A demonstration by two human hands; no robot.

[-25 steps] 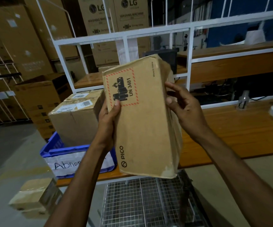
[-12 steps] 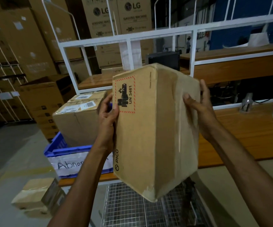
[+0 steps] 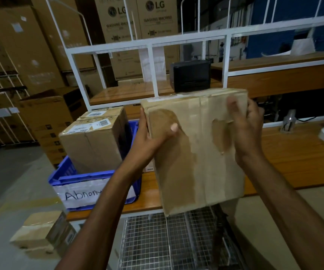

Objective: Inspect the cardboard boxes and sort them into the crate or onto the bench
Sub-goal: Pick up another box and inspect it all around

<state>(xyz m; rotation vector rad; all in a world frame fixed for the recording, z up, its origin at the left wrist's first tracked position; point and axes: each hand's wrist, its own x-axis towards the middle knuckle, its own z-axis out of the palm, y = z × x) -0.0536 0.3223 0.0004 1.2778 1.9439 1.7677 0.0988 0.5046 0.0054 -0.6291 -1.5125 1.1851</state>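
The brown cardboard box sealed with clear tape (image 3: pixel 196 152) is held up in the air, just to the right of the blue plastic crate (image 3: pixel 63 178) and over the front edge of the wooden counter (image 3: pixel 293 156), with its broad taped face turned to the camera. The left hand (image 3: pixel 149 137) clamps the left edge of the box, with the thumb across the face and the fingers behind. The right hand (image 3: pixel 248 129), somewhat blurred, has its fingers curled over the upper right corner. The face shows darker patches and a mark near the right hand, but I cannot tell if this is damage or only glare on the tape. I judge that this box is under inspection and not yet sorted. The crate sits on the left end of the counter and bears a white paper label whose handwriting begins "Abnorm"; the forearm hides the rest. Inside it stand two brown cardboard boxes with white shipping labels on top, the near one (image 3: pixel 93 145) and the far one (image 3: pixel 102 114), touching and taller than the rim; these look already sorted. A pale taped cardboard box (image 3: pixel 38 232) lies on the floor in front of the crate, probably still waiting. A wire mesh cart (image 3: pixel 157 240) stands to the right of the crate, below the held box.
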